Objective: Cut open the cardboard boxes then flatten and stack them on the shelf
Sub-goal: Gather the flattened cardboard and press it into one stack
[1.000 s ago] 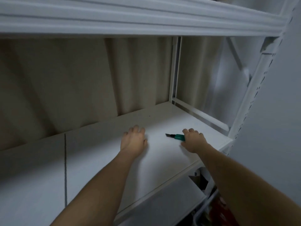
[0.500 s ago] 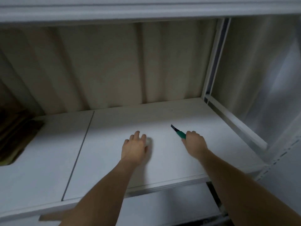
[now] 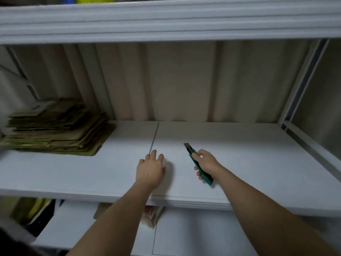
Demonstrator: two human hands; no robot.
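Wide white shelf board (image 3: 249, 163) of a metal rack, split by a thin dark seam running front to back left of its middle. On the far left end of that board, against the pleated beige back wall (image 3: 175, 80): a pile of flattened brown cardboard boxes (image 3: 57, 126), edges ragged and uneven, lying flat. Near the board's front edge, just right of the seam: left hand (image 3: 150, 169), palm down, fingers straight and loose, holding nothing; resting on the board or just above it, cannot tell which. Right of it and apart: right hand (image 3: 205, 164), fingers wrapped round a green-handled utility knife (image 3: 198, 164), dark blade extended, pointing toward the back wall, handle end poking out toward the front edge.
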